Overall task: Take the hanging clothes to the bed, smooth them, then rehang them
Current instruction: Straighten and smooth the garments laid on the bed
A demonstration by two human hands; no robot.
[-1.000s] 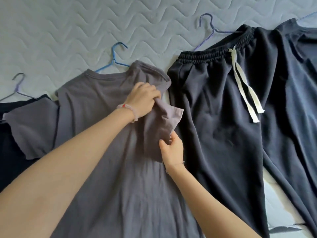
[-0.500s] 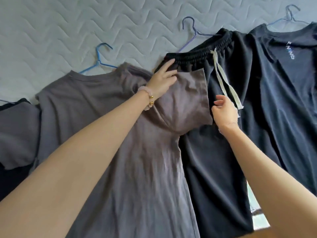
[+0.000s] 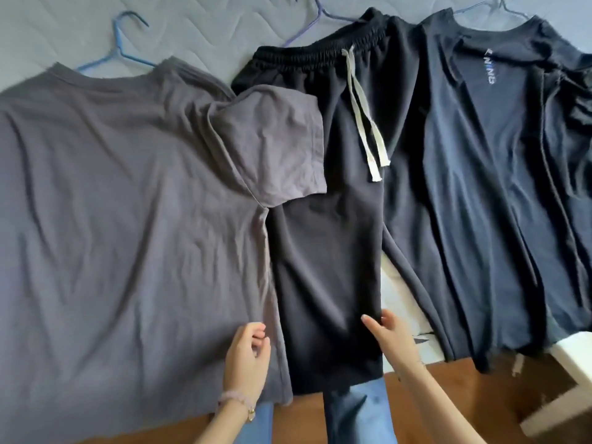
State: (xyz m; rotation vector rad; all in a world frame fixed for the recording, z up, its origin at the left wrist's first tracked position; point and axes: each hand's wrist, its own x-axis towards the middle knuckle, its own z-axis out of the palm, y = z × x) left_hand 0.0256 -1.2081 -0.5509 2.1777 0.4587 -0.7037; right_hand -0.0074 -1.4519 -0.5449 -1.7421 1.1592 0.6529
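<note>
A grey T-shirt lies flat on the bed on a blue hanger. Its right sleeve is spread over the black drawstring trousers beside it. A navy T-shirt with a small printed logo lies to the right, overlapping the trousers' other leg. My left hand hovers with loosely curled fingers at the grey shirt's lower right hem. My right hand is at the right edge of the trouser leg, fingers apart, holding nothing.
The quilted grey mattress shows at the top. A purple hanger sticks out above the trousers. The bed's white frame and the brown wooden floor lie at lower right. My blue-jeaned legs stand at the bed's edge.
Both hands let go of the grey shirt's right sleeve, now spread over the trousers, and drew back down to the lower hems. The view shifted right and down.
</note>
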